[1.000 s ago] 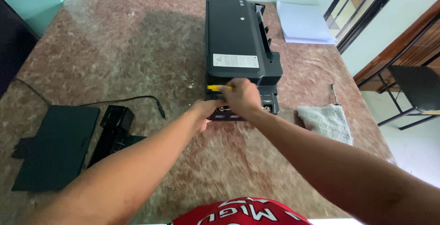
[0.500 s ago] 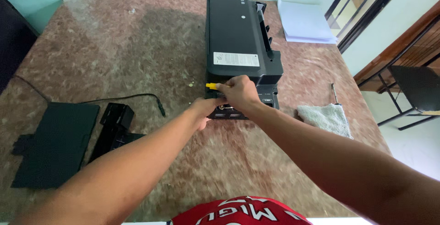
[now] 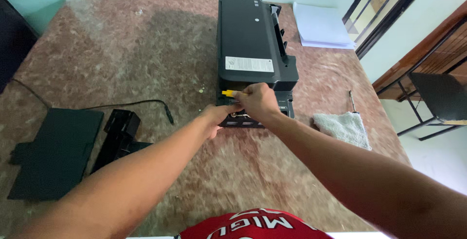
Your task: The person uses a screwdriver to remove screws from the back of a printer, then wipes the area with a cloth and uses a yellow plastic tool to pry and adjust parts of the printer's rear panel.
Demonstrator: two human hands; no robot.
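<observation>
A yellow-handled tool (image 3: 228, 93) is gripped in the closed fingers of the right hand (image 3: 258, 101) at the printer's (image 3: 250, 39) near end. The left hand (image 3: 216, 117), at seven o'clock, touches the printer; its finger spread cannot be told. A towel (image 3: 343, 128) lies at three o'clock.

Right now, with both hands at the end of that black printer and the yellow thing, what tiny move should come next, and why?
Probably keep the left hand pressed against the printer while the right hand eases the yellow-handled tool further into the open near end. The tool's tip already sits at that opening, and the printer rests loose on the table, so bracing should stop it sliding.
</observation>
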